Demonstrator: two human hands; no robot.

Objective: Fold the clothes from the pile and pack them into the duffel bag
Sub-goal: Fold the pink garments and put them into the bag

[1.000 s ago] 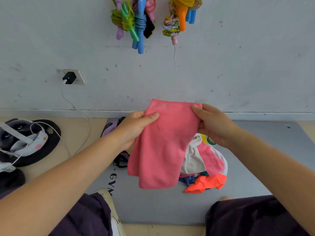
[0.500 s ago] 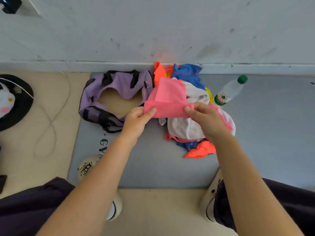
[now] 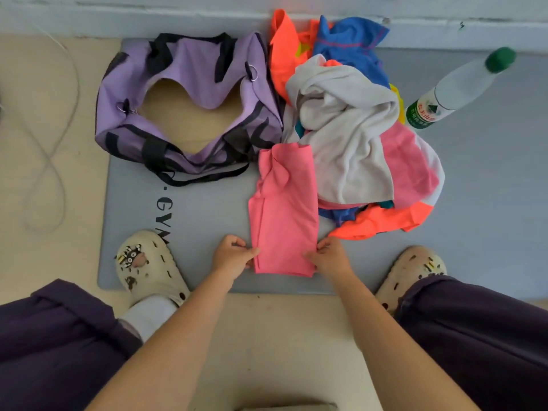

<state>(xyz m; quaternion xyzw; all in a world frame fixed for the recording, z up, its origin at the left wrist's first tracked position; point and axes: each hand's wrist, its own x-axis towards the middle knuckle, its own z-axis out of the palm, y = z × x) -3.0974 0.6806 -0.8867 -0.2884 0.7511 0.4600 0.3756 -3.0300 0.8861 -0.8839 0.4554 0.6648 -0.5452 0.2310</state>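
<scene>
Duffel bag (image 3: 189,108): open, empty-looking, on the mat's left.
Left hand (image 3: 229,256): pinches the garment's near-left corner.
Pink garment (image 3: 283,212): a second ago held up, now flat on the mat (ready to fold).
Right hand (image 3: 329,256): pinches the near-right corner.
Pile (image 3: 355,129): unfolded, beside the bag.

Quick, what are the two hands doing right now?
Left hand: pinching the pink garment's near left corner.
Right hand: pinching its near right corner.
</scene>
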